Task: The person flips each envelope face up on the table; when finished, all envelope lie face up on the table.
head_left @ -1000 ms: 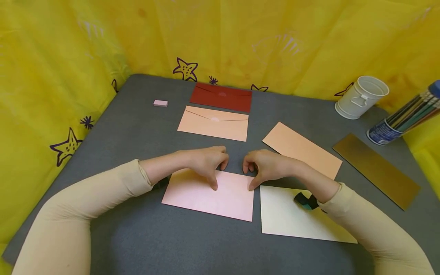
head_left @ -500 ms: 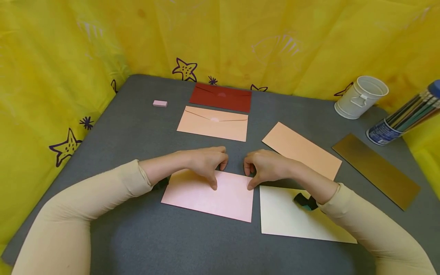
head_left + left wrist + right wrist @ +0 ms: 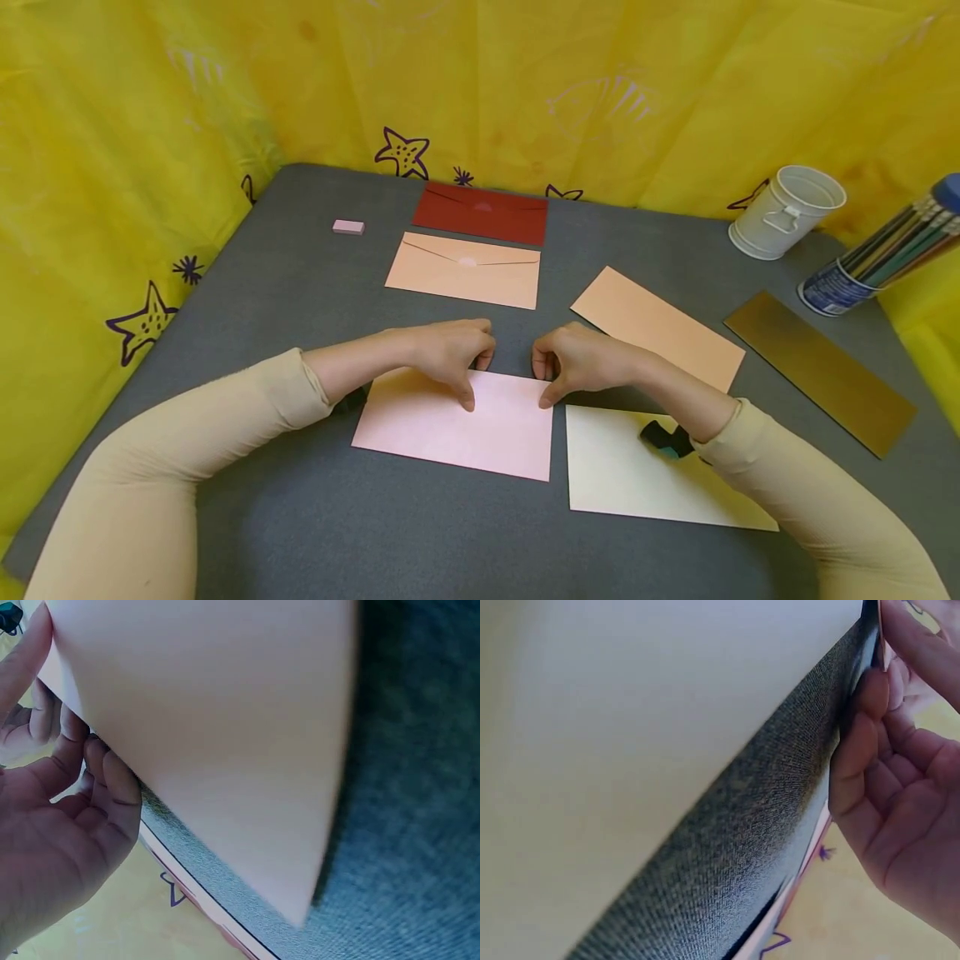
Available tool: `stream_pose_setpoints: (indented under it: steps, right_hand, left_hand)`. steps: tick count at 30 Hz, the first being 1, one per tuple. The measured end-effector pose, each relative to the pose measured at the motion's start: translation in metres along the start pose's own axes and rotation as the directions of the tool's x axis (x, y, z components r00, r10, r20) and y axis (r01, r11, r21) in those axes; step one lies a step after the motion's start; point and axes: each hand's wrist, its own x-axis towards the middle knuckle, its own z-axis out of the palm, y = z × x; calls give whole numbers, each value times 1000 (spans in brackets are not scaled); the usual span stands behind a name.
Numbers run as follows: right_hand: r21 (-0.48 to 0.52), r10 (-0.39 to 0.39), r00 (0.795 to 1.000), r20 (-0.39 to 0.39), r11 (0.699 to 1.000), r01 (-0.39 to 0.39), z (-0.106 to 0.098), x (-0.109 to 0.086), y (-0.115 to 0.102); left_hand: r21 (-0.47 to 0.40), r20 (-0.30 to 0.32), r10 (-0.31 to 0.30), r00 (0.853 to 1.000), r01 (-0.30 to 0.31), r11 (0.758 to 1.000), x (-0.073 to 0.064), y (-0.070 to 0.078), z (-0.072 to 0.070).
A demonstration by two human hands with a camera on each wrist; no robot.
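Observation:
A plain pink envelope (image 3: 450,437) lies nearest to me, at the middle of the table in the head view. My left hand (image 3: 448,354) pinches its far edge, thumb on top and curled fingers at the underside, as the left wrist view shows with the envelope (image 3: 217,735) filling much of it. At the far right corner my right hand (image 3: 583,360) pinches the same envelope between thumb and curled fingers. A cream envelope (image 3: 637,475) lies just to the right, under my right wrist; the right wrist view has it large, with a strip of dark table between it and the hand.
Beyond my hands lie a peach envelope (image 3: 457,282) and a red envelope (image 3: 480,218), flaps up. A pink eraser (image 3: 348,227) sits left of them. To the right are another peach envelope (image 3: 637,304), a gold one (image 3: 817,375), a white pail (image 3: 772,225) and a pencil cup (image 3: 836,287).
Both hands keep their pinch in about the same place. The right thumb and the pink envelope's near edge have shifted very slightly away from me.

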Motion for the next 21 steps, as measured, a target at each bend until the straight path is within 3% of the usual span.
stream_pose_setpoints:
  steps: [4, 8, 15, 21]
  right_hand:
    - [77, 32, 999, 15, 996, -33, -3, 0, 2]
    - [212, 88, 996, 26, 973, -92, -8, 1, 7]
    - [420, 180, 983, 17, 891, -171, -24, -3, 21]
    - [451, 194, 981, -19, 877, -165, -39, -11, 35]
  left_hand:
    - [-3, 8, 8, 1000, -8, 1000, 1, -2, -4]
    - [-71, 0, 2, 1000, -2, 997, 0, -6, -12]
    - [-217, -109, -43, 993, 18, 976, -4, -25, -32]
    - [-227, -178, -83, 981, 41, 973, -9, -42, -49]
